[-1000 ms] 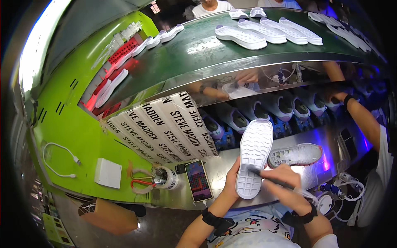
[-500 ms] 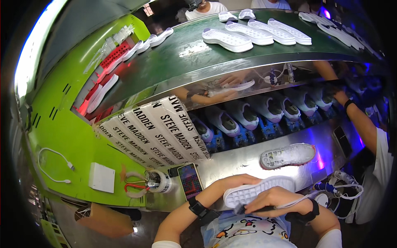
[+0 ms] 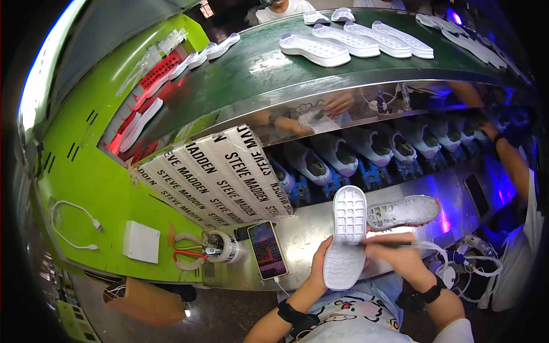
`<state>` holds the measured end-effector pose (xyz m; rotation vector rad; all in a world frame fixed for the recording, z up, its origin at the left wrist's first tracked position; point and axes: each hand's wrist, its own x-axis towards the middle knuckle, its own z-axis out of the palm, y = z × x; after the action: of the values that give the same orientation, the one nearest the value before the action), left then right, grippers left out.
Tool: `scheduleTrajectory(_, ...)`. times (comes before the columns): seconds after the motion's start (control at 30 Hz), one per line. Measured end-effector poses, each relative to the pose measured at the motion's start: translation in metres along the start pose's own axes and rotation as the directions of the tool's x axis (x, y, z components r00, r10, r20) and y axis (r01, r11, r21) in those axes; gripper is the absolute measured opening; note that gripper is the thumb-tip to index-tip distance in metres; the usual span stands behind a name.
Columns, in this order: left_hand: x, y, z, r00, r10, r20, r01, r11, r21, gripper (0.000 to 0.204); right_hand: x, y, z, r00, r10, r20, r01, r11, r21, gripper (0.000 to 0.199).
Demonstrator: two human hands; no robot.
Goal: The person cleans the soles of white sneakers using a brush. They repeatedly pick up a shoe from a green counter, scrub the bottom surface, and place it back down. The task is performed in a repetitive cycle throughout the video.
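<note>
My left hand (image 3: 318,267) is closed on the edge of a white shoe sole (image 3: 345,260), which stands nearly upright with a grid of square hollows at its far end and wavy ridges nearer me. In my right hand (image 3: 400,262) is a dark-tipped brush (image 3: 362,243), blurred by motion, with its tip at the sole's right edge. A white hose (image 3: 437,249) trails from that hand to the right. Just beyond the held sole, a second sole (image 3: 403,211), greyish white with a reddish rim, lies on the metal bench (image 3: 309,243).
A striped cardboard sheet (image 3: 214,177) leans at the left, near a phone (image 3: 267,250) and a tub of tools (image 3: 229,250). Shoe uppers (image 3: 374,150) line a recessed rack. More soles (image 3: 314,50) lie on the green belt (image 3: 251,86). Another person's arm (image 3: 512,163) reaches in from the right.
The held sole has swung from lying sideways to nearly upright. My left hand now grips its left edge. My right hand has moved up and right with the brush.
</note>
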<state>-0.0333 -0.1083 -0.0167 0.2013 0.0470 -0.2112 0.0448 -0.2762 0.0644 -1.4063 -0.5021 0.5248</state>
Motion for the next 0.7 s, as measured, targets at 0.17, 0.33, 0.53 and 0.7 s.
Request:
scheduleTrajectory(0.17,0.004,-0.003,-0.018,0.995,0.067,0.076,-0.056,0.988,-0.146,0.065,-0.007,0.023,0.031,0.803,-0.543,0.245,0.585,0.641,-0.497,0.027)
scheduleTrajectory(0.33,0.004,0.01,0.011,0.964,0.167,-0.205,-0.155,0.985,0.072,0.067,0.0,0.01,0.02,0.88,-0.45,0.151,0.461,0.737,-0.494,0.019)
scheduleTrajectory(0.53,0.011,0.032,0.01,0.989,0.076,-0.129,-0.062,0.992,0.105,0.073,-0.009,0.01,0.025,0.956,0.013,0.294,-0.005,1.0,-0.026,0.021)
scheduleTrajectory(0.7,0.014,0.049,0.022,0.998,-0.066,-0.008,0.066,0.965,0.253,0.073,-0.005,-0.002,0.008,0.869,0.286,0.403,-0.367,0.92,0.138,0.018)
